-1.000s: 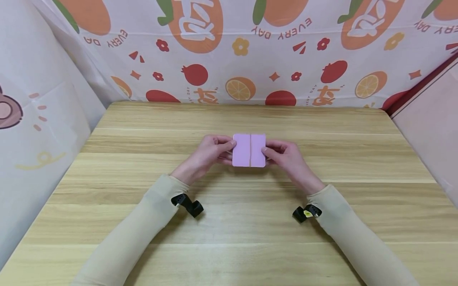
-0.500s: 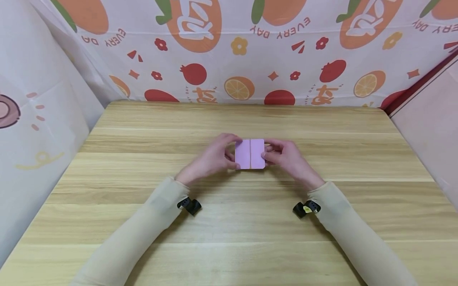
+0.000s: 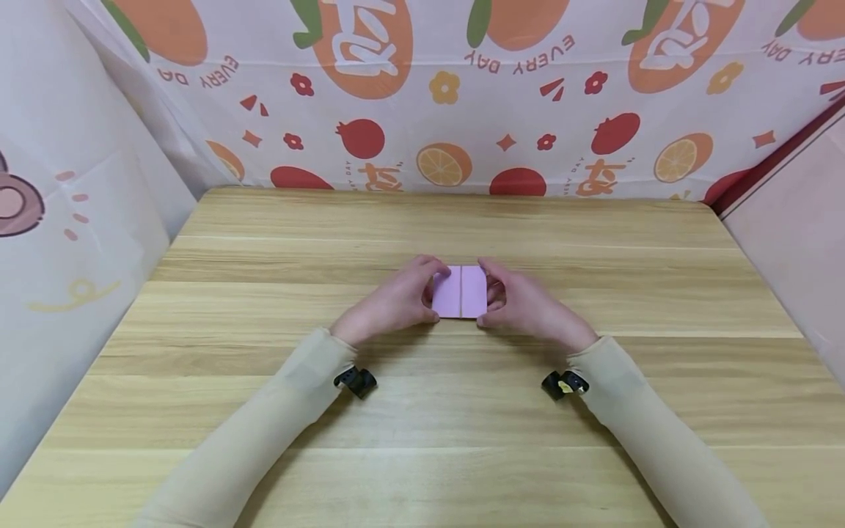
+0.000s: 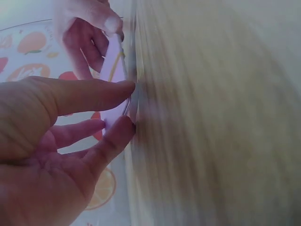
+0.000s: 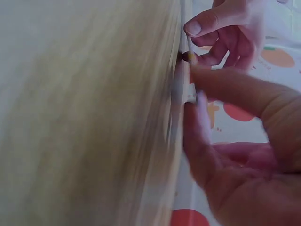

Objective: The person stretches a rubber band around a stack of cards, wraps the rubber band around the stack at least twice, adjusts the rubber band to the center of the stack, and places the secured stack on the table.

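Observation:
A thin, square pink pad (image 3: 474, 293) with a narrow rubber band (image 3: 461, 293) round its middle lies flat, low over the wooden table. My left hand (image 3: 399, 297) holds its left side, thumb at the near corner and forefinger at the far one. On the opposite side my right hand (image 3: 528, 304) grips it the same way. Seen edge-on in the left wrist view, the pink pad (image 4: 114, 113) is slim and bows slightly, close to the tabletop. The pad's underside is hidden in the head view.
The wood-grain table (image 3: 422, 411) spreads around both hands. A fruit-print cloth (image 3: 396, 95) hangs behind its far edge, with a pale cloth (image 3: 86, 169) along the left. Small black wrist cameras (image 3: 356, 381) sit on the sleeves.
The pink pad has come down towards the table and slightly nearer me. First the left hand, then the right, has shifted from thumb-on-top to holding the near and far corners.

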`<state>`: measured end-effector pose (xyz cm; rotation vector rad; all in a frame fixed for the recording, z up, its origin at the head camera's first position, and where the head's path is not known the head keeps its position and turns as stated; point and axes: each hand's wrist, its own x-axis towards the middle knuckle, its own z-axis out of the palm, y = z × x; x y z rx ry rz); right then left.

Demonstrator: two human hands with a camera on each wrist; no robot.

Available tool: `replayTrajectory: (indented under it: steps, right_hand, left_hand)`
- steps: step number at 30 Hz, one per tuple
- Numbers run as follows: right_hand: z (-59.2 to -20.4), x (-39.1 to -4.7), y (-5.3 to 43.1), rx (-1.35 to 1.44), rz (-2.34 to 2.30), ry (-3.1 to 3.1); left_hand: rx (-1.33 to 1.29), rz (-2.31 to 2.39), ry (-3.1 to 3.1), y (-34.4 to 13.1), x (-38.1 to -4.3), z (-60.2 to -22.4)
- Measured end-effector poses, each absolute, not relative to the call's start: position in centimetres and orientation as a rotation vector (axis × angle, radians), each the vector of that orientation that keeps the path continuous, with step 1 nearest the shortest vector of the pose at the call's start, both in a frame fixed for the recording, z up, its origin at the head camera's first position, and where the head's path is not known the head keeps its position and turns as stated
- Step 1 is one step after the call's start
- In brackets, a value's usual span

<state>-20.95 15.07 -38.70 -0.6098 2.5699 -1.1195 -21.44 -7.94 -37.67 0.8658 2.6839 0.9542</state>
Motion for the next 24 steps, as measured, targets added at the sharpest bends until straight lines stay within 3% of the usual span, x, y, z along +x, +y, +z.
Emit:
replayTrajectory:
  steps: [12, 24]
  right_hand:
    - [-38.1, -21.1, 15.2, -0.699, -0.833, 2.692]
    - [-38.2, -21.7, 15.6, -0.684, -0.858, 2.61]
  left_hand:
    - [0.803, 0.784, 2.702, -8.6, -21.7, -37.7]
    - [0.748, 0.718, 2.673, -9.0, -22.0, -37.5]
